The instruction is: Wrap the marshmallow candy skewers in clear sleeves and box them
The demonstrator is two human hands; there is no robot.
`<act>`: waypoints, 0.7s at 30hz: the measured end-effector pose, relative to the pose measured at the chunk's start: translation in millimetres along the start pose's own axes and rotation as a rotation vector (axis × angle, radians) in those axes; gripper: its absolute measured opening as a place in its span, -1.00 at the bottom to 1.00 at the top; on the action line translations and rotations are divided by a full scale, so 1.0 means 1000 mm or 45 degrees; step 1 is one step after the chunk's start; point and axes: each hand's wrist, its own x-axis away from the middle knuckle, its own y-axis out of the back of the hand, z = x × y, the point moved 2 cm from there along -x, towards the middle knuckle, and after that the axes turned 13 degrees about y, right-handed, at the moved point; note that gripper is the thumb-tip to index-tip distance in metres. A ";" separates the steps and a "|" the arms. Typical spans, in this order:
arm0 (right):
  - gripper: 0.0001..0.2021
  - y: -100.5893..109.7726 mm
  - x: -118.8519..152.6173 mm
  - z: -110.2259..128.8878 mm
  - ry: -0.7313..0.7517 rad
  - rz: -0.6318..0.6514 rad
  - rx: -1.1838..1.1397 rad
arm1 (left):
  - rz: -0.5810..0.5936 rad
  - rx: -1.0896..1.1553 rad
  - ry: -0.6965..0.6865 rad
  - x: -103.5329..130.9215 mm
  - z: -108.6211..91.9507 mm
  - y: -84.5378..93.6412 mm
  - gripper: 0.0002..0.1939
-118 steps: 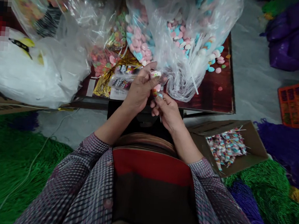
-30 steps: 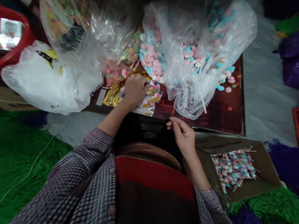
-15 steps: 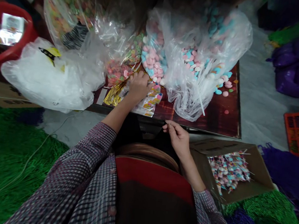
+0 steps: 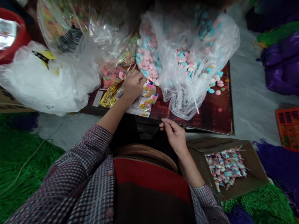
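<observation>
My left hand (image 4: 134,84) reaches over the table between gold twist ties (image 4: 111,94) and a stack of printed clear wrappers (image 4: 147,99). Its fingers are bent near white sticks, and the fingertips are partly hidden, so any hold is unclear. At the table's front edge my right hand (image 4: 173,131) has its thumb and forefinger pinched together; whatever they hold is too small to make out. Beyond my left hand lie a bag of red candies (image 4: 111,74) and a bag of pink, blue and white candies (image 4: 149,61).
A crumpled white bag (image 4: 44,82) and red basin (image 4: 19,46) are at the left. An open clear bag (image 4: 186,97) sits right of centre, loose candies beside it. Below the table's right end stands a carton (image 4: 256,177) of wrapped candies. An orange crate (image 4: 297,128) is far right.
The whole view has shifted slightly, moving the table and its contents leftward. Both hands keep nearly the same poses and places relative to the table.
</observation>
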 end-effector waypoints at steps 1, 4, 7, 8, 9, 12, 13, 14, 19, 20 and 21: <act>-0.73 0.000 -0.007 0.001 -0.030 -0.015 -0.027 | -0.001 0.050 -0.048 0.006 -0.005 0.002 -0.77; -0.64 -0.005 -0.039 0.003 -0.152 -0.112 -0.142 | 0.051 0.216 -0.165 0.026 -0.023 0.004 -0.67; -0.47 -0.020 -0.075 0.001 -0.213 -0.154 -0.233 | 0.101 0.325 -0.203 0.041 -0.033 -0.002 -0.58; -0.43 -0.026 -0.086 0.000 -0.204 -0.141 -0.251 | 0.122 0.337 -0.208 0.043 -0.034 -0.005 -0.55; -0.43 -0.032 -0.094 -0.001 -0.190 -0.138 -0.251 | 0.150 0.342 -0.212 0.045 -0.034 -0.007 -0.53; -0.52 -0.040 -0.108 -0.005 -0.185 -0.182 -0.207 | 0.252 0.362 -0.187 0.046 -0.032 -0.012 -0.47; -0.55 -0.040 -0.110 -0.007 -0.189 -0.210 -0.193 | 0.277 0.368 -0.156 0.046 -0.031 -0.012 -0.44; -0.56 -0.039 -0.111 -0.008 -0.184 -0.238 -0.182 | 0.296 0.368 -0.114 0.045 -0.030 -0.012 -0.42; -0.49 -0.030 -0.113 -0.011 -0.009 -0.344 -0.127 | 0.536 0.318 0.055 0.041 -0.037 -0.009 -0.31; -0.47 -0.029 -0.114 -0.012 0.012 -0.348 -0.123 | 0.591 0.324 0.070 0.041 -0.040 -0.009 -0.29; -0.45 -0.029 -0.114 -0.013 0.020 -0.345 -0.121 | 0.641 0.349 0.090 0.041 -0.042 -0.009 -0.28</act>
